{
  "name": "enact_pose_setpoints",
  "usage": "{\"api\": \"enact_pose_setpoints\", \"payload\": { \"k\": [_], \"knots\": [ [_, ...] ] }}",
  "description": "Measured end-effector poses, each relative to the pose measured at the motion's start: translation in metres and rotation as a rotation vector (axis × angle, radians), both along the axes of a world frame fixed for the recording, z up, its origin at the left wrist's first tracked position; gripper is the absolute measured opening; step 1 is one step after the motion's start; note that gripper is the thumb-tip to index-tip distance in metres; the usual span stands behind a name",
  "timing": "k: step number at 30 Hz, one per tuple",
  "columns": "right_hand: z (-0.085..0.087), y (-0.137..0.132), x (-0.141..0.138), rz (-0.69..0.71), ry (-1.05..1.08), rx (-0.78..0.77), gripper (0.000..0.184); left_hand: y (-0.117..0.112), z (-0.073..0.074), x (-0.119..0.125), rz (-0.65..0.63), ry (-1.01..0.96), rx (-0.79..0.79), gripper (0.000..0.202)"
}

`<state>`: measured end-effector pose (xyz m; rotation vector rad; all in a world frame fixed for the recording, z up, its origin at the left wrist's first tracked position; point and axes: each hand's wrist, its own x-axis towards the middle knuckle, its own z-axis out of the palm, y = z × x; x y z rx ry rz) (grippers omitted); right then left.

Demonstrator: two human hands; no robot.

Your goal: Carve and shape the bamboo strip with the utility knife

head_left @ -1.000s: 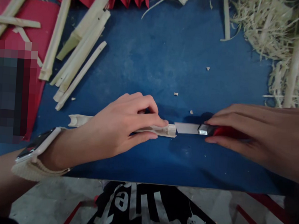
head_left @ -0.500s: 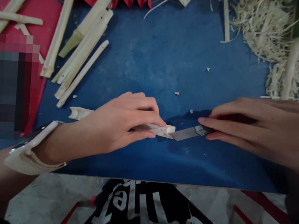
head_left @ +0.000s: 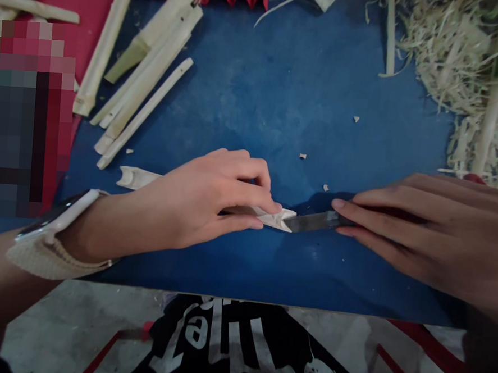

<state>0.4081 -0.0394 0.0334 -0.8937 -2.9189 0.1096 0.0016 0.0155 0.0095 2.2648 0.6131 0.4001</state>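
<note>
One strip (head_left: 138, 179) under left grip (head_left: 223, 199), which pins it on the counter (head_left: 271, 98) | right grip (head_left: 411, 224) clasps knife (head_left: 312, 222), tip at strip's end, between grips | advisable: light pressure, strip steady, left grip clear of tip

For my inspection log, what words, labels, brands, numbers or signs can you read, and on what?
"a", possibly an upside-down "e": on the black clothing; the other large white characters there are distorted and partly cut off, not safely readable.
Watch: dark and seen at an angle, nothing legible.
Knife in the right hand: no readable marking.
</note>
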Motion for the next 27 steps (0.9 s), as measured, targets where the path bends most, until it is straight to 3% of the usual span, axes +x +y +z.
{"api": "enact_pose_setpoints", "payload": {
  "k": [3, 6, 17, 23, 27],
  "knots": [
    [-0.001, -0.001, 0.003, -0.015, 0.01, 0.05, 0.05, 0.0, 0.0, 0.0, -0.007, -0.001, 0.004, 0.024],
    [0.0, 0.004, 0.004, 0.097, -0.048, 0.084, 0.053, 0.0, 0.0, -0.001, -0.01, -0.007, 0.018, 0.022],
    [-0.004, 0.021, -0.011, 0.051, 0.094, 0.131, 0.049, 0.0, 0.0, -0.005, 0.002, 0.006, -0.03, 0.024],
    [-0.003, 0.006, 0.011, 0.048, 0.16, 0.18, 0.05, -0.001, -0.001, -0.002, 0.001, 0.011, 0.002, 0.025],
    [0.0, -0.012, 0.024, 0.087, 0.079, 0.209, 0.057, -0.002, -0.001, 0.0, -0.015, -0.02, 0.048, 0.026]
  ]
}}
